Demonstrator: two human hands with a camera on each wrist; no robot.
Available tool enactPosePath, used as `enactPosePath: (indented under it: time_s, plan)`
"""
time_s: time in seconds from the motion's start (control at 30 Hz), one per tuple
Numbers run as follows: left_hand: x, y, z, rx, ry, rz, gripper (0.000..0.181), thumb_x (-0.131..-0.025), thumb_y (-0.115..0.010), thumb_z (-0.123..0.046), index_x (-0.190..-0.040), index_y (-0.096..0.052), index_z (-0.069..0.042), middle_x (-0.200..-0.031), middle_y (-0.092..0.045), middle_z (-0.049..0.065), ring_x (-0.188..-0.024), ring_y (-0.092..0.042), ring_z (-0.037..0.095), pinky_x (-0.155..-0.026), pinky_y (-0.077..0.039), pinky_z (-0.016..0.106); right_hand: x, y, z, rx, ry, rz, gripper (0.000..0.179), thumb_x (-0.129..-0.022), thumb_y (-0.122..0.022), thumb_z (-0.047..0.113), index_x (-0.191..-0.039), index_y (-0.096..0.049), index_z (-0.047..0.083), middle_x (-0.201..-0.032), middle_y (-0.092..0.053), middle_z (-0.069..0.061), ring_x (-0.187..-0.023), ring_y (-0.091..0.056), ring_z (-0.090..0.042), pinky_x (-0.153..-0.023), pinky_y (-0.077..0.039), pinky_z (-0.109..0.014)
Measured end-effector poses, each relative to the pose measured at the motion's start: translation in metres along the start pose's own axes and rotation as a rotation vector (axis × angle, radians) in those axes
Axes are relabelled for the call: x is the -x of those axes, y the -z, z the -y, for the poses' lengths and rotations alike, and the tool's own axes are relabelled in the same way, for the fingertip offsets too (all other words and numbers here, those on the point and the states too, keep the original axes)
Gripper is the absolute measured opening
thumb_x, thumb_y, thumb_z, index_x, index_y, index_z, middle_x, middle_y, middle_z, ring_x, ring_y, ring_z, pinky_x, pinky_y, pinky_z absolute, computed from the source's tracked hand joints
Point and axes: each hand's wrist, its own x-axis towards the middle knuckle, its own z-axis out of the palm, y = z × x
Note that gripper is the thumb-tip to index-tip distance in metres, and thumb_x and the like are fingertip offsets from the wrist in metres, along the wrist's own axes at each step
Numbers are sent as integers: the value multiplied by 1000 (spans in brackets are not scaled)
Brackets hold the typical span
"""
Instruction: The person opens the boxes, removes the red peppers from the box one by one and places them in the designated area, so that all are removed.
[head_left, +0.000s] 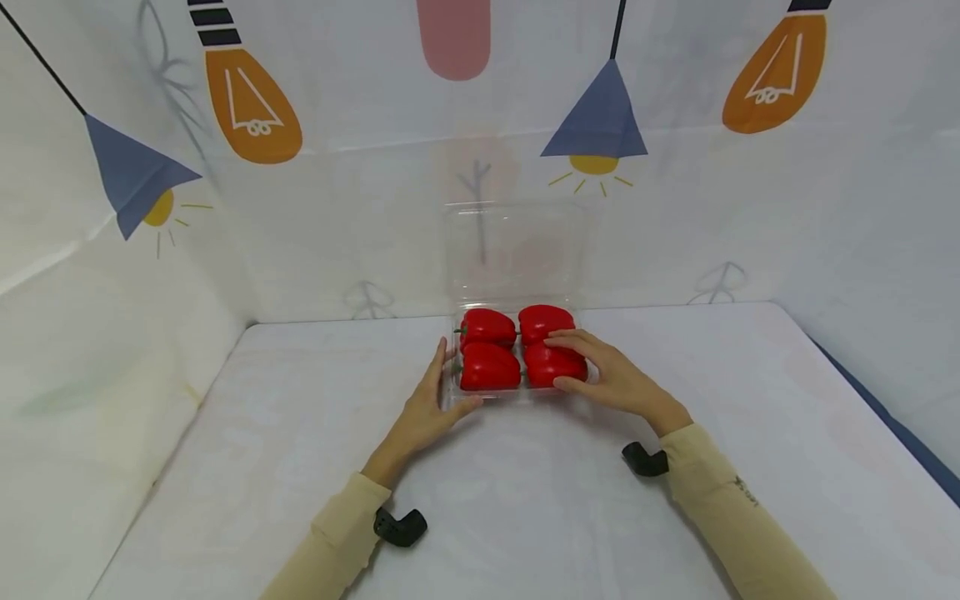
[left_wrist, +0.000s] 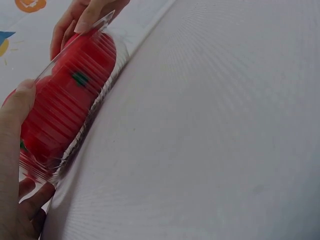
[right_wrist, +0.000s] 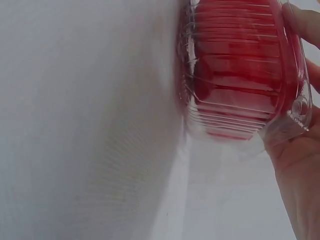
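Several glossy red bell peppers sit in two rows in a clear plastic clamshell container. Its transparent lid stands raised at the back. My left hand holds the container's front left corner, thumb along the front rim and fingers along the left side. My right hand curls over the front right pepper, with fingers across its top and thumb at its front. Through the ribbed wall, the left wrist view shows red peppers with green stems. In the right wrist view, the right hand is partly cut off.
The container stands on a white-covered table, near its back edge. Behind rises a white cloth backdrop printed with lamps and bulbs. A black wrist device sits on the left sleeve and another on the right.
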Motion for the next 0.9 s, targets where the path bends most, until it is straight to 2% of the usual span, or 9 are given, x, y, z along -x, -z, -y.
enactPosePath:
  time_s: [0.23,0.57,0.77,0.9]
  plan:
    - [0,0,-2,5,12,-4,107,-77,-71,-53,-153,0,-28,-154,-28,-5,-143,-27,24,-111,-29,56,2,-1,2,10,14,-21,56,-84,-70,36,-135,-46,31,-138,-47,6,-133,-39,-21,-101,-45,-48]
    - [0,0,-1,-5,6,-10,106,-78,-70,-53,-153,0,-27,-154,-28,-4,-143,-27,25,-112,-29,55,1,0,0,-7,76,-51,54,-84,-70,31,-134,-49,27,-137,-49,3,-134,-38,-22,-104,-42,-52]
    - [-1,0,0,3,16,-3,105,-78,-70,-54,-152,1,-30,-155,-27,-6,-143,-26,24,-112,-28,55,0,-1,-1,-30,68,-63,52,-85,-70,28,-133,-49,27,-136,-50,3,-134,-38,-22,-103,-42,-52]
    - [-1,0,-1,9,15,-1,105,-78,-70,-53,-152,1,-30,-155,-26,-7,-143,-26,23,-112,-28,55,1,2,14,-51,36,-58,51,-86,-69,18,-133,-50,18,-135,-51,-3,-134,-37,-26,-105,-40,-53]
